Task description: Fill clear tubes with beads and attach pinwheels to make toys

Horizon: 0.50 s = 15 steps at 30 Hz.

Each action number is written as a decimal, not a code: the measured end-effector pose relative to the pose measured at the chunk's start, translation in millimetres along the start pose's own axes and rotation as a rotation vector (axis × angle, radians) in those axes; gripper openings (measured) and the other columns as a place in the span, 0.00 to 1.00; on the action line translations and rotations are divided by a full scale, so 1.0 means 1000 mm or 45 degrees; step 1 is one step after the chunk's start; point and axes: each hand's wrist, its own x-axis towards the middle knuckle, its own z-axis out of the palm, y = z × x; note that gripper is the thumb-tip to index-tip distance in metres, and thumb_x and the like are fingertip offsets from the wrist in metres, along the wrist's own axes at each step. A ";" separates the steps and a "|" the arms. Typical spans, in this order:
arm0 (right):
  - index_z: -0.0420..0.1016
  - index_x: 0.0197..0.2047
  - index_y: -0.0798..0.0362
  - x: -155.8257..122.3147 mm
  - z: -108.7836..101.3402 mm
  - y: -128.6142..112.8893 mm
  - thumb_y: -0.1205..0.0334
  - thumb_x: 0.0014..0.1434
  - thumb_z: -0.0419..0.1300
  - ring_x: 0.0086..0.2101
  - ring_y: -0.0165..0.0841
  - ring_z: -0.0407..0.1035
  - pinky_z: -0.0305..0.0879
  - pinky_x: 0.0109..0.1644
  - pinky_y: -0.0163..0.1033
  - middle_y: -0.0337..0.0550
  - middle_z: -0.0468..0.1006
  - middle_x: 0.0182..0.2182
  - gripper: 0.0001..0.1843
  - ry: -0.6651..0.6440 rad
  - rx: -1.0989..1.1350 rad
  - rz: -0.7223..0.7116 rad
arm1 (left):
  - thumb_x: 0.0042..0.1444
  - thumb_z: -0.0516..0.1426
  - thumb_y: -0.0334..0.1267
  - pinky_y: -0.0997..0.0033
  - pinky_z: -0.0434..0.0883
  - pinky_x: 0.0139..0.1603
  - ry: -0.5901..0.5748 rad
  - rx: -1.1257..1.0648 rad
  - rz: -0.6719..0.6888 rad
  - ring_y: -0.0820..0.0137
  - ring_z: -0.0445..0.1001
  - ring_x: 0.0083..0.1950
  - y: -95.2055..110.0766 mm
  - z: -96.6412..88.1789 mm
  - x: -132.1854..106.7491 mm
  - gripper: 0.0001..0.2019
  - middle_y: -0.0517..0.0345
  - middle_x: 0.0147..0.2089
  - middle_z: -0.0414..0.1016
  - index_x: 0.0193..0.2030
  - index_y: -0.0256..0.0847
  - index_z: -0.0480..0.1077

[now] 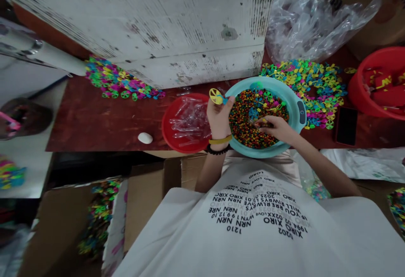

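Where the red-brown bench (pixel 95 120) carries a teal basin (pixel 295 112) heaped with multicoloured beads (pixel 247 120), both hands sit above it. The left hand's (pixel 219 118) grip is clenched on a yellow pinwheel (pixel 216 96), held just over the rim, its disc tilted, its blue stem (pixel 225 100) pointing right toward the beads. The right hand (pixel 274 128) curls down; whether its grip holds anything, I cannot tell.

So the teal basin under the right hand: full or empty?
Full: small multicoloured beads heap in the teal basin nearly to its rim, with plastic pinwheels lying on top.
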 end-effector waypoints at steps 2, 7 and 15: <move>0.84 0.48 0.58 -0.001 -0.015 0.003 0.69 0.66 0.61 0.49 0.45 0.80 0.73 0.54 0.45 0.55 0.85 0.48 0.11 -0.171 -0.391 -0.022 | 0.44 0.78 0.50 0.73 0.77 0.44 0.067 0.058 0.057 0.75 0.79 0.38 0.007 -0.011 0.003 0.25 0.65 0.36 0.79 0.40 0.42 0.74; 0.85 0.35 0.60 0.003 -0.013 0.001 0.78 0.61 0.59 0.46 0.53 0.82 0.73 0.53 0.51 0.64 0.85 0.43 0.13 -0.507 -0.878 0.017 | 0.39 0.79 0.53 0.73 0.77 0.47 0.164 -0.014 0.103 0.75 0.79 0.39 0.015 -0.036 0.000 0.28 0.63 0.38 0.79 0.40 0.42 0.76; 0.82 0.28 0.52 0.052 0.070 0.008 0.81 0.47 0.65 0.44 0.48 0.82 0.77 0.53 0.45 0.50 0.86 0.34 0.13 -0.380 -0.452 0.140 | 0.43 0.78 0.54 0.67 0.79 0.53 0.224 0.041 0.095 0.69 0.81 0.46 0.008 -0.057 -0.013 0.27 0.61 0.40 0.77 0.43 0.44 0.75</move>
